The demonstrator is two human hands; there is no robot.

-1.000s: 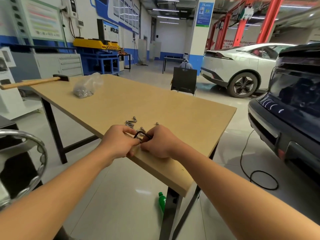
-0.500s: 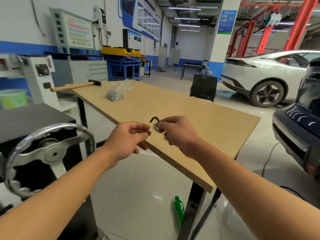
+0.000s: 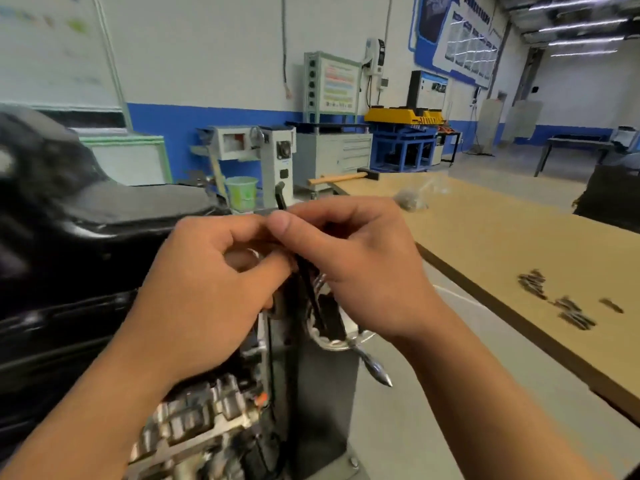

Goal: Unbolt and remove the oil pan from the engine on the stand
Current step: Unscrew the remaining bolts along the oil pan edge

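The black oil pan (image 3: 104, 216) sits on top of the engine (image 3: 194, 420) at the left, blurred by motion. In front of it my left hand (image 3: 207, 292) and my right hand (image 3: 353, 265) meet. Both pinch a black hex key (image 3: 310, 296); one end sticks up above my fingers and the shaft runs down between my hands. Several removed bolts (image 3: 561, 303) lie on the wooden table (image 3: 502, 244) at the right.
The engine stand's grey column (image 3: 322, 403) and chrome handwheel (image 3: 346, 341) are right below my hands. A hammer (image 3: 343, 177) and a plastic bag of parts (image 3: 412, 199) lie at the table's far end. A green cup (image 3: 242, 192) stands behind the pan.
My view has swung left from the table to the engine. Both hands have come away from the table, and my left hand has joined my right on the hex key.
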